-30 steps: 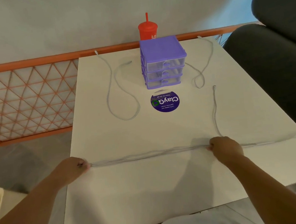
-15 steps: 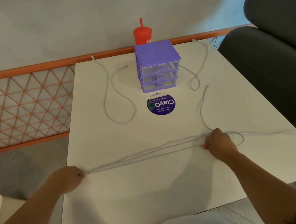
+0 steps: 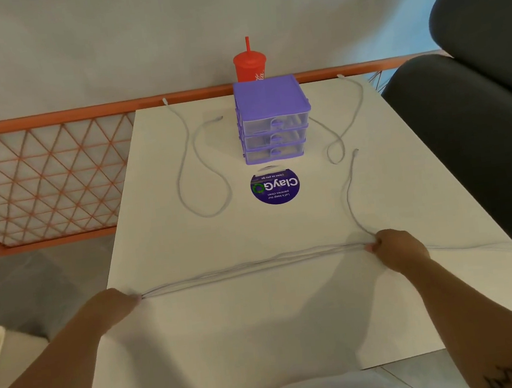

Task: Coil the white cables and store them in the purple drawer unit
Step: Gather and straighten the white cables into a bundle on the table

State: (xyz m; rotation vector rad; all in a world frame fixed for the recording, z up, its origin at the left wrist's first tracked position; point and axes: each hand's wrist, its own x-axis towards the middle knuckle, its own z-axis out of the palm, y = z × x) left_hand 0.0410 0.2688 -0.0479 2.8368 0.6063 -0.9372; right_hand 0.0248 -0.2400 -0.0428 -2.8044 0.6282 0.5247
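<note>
We are stretching the folded cable [image 3: 256,268] taut: left hand [image 3: 114,303] pinching its 9 o'clock end, right hand [image 3: 399,248] gripping the strands at 3 o'clock. We should be pulling evenly so folds match. The drawers [image 3: 272,119] are sitting at 12 o'clock.

The white bench [image 3: 263,335] carries a doubled cable [image 3: 256,268], its strands stretched flat from the left hand [image 3: 114,305], at the bench's left edge, to the right hand [image 3: 399,249]. One end snakes away beyond the right hand and another trails off to that hand's right. Well beyond the hands, about midway between them, stands the purple drawer unit [image 3: 273,119], with a round purple sticker [image 3: 275,187] just nearer. A looped cable [image 3: 181,157] lies beyond the left hand, and a second looped cable [image 3: 341,135] beyond the right.
</note>
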